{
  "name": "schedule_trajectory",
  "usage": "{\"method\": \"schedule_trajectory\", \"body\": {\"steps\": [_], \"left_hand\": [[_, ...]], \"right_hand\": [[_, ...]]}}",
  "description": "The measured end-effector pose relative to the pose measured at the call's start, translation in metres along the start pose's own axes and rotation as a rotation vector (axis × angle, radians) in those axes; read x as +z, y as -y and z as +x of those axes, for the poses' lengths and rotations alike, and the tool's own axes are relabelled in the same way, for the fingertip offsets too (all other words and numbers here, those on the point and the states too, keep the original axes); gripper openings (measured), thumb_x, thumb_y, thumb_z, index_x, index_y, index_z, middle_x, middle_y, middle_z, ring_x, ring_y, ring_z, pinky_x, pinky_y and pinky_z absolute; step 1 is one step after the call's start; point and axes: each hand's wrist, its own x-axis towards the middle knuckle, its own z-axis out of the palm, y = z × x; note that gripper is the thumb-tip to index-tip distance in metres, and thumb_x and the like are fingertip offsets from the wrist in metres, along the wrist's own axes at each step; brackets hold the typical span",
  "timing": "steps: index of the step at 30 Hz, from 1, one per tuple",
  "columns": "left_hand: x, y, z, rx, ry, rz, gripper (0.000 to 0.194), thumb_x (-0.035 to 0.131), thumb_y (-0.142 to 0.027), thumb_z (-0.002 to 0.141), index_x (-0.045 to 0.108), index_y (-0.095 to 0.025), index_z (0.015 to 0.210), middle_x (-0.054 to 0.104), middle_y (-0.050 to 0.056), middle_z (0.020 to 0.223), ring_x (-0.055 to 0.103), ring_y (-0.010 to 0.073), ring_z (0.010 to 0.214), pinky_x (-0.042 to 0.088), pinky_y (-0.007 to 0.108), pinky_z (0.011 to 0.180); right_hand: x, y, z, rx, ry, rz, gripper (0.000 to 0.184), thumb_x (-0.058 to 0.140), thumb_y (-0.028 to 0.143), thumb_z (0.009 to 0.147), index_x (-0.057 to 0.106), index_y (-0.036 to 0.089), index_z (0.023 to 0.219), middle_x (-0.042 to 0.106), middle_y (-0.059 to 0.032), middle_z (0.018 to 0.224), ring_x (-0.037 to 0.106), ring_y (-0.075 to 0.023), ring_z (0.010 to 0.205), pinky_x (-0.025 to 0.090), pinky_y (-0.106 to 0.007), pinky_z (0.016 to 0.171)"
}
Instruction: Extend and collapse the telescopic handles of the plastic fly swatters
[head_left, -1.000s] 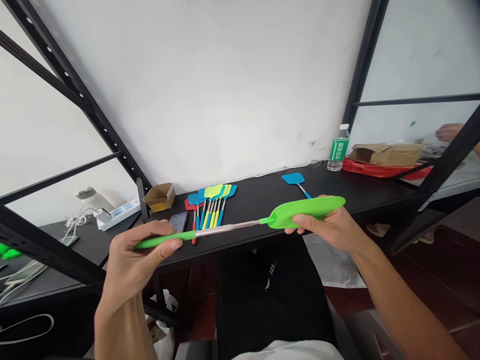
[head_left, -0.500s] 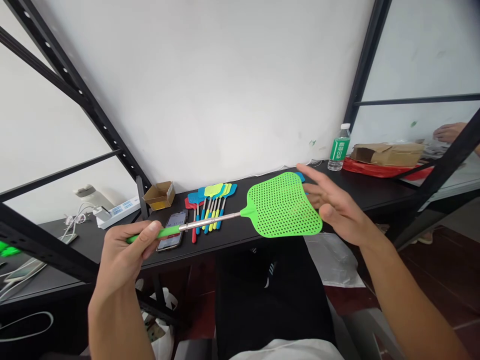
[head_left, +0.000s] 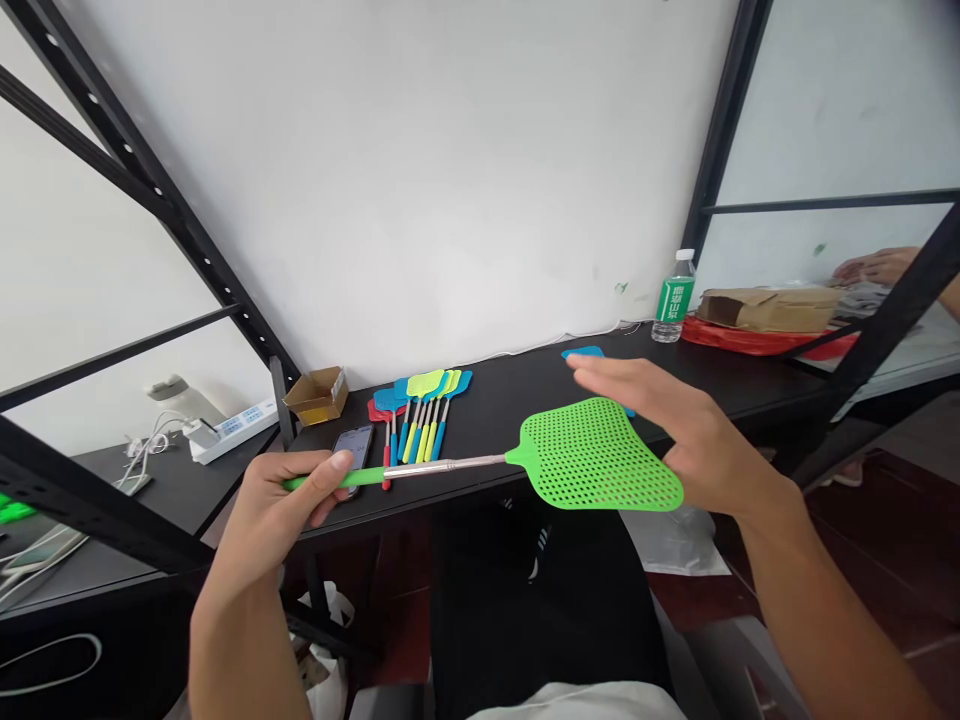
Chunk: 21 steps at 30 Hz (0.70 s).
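Note:
My left hand [head_left: 296, 505] is closed round the green handle of a fly swatter [head_left: 600, 455], which has a thin metal shaft and a bright green perforated head. The swatter is held level above the table's front edge, its head pointing right. Beside and partly behind that head is my right hand [head_left: 682, 435], fingers stretched out and thumb hidden; whether it touches the head I cannot tell. Several blue, yellow and red fly swatters [head_left: 426, 384] lie in a row on the black table [head_left: 517, 380]. A blue swatter [head_left: 583, 352] lies partly hidden behind my right hand.
A phone [head_left: 352, 442] lies behind my left hand. A small cardboard box [head_left: 318, 396] and a white power strip [head_left: 238, 430] are at the left. A water bottle [head_left: 674, 297] stands at the back right, near a cardboard piece [head_left: 772, 308] on red plastic. Another person's hand [head_left: 874, 266] shows beyond the frame.
The green swatter has moved right and slightly down with my left hand. My right hand has shifted from beside the head's outer edge to above and behind it, fingers now closer together.

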Motion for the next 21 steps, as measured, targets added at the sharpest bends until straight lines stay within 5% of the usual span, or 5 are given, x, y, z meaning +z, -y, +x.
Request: {"method": "schedule_trajectory", "body": {"steps": [3,12,21], "left_hand": [[0.0032,-0.0036,0.0006,0.021,0.029,0.030,0.051,0.062,-0.050,0.089,0.062,-0.017,0.050,0.042,0.000,0.040,0.036,0.0106,0.045,0.025,0.027,0.046],[0.0071,-0.0033,0.0028,0.117,0.176,0.007,0.040,0.068,-0.045,0.085,0.065,-0.017,0.056,0.044,-0.001,0.044,0.037,0.0103,0.045,0.027,0.024,0.044],[0.0103,-0.0030,-0.0025,0.172,0.088,-0.048,0.022,0.076,-0.037,0.077,0.074,-0.018,0.064,0.053,0.000,0.047,0.038,0.0100,0.042,0.032,0.024,0.040]], "right_hand": [[0.0006,0.0068,0.0022,-0.056,0.106,0.029,0.052,0.069,0.038,0.092,0.059,0.030,0.142,0.063,-0.0092,0.141,0.058,-0.0318,0.129,0.047,-0.049,0.109],[0.0068,0.0012,-0.0003,-0.165,0.198,0.265,0.038,0.054,0.043,0.100,0.069,0.024,0.129,0.073,-0.0123,0.122,0.070,-0.0272,0.110,0.056,-0.041,0.094],[0.0098,0.0050,0.0032,-0.148,0.192,0.391,0.033,0.062,0.039,0.096,0.071,0.021,0.122,0.076,-0.0132,0.112,0.073,-0.0244,0.104,0.058,-0.034,0.090]]}}
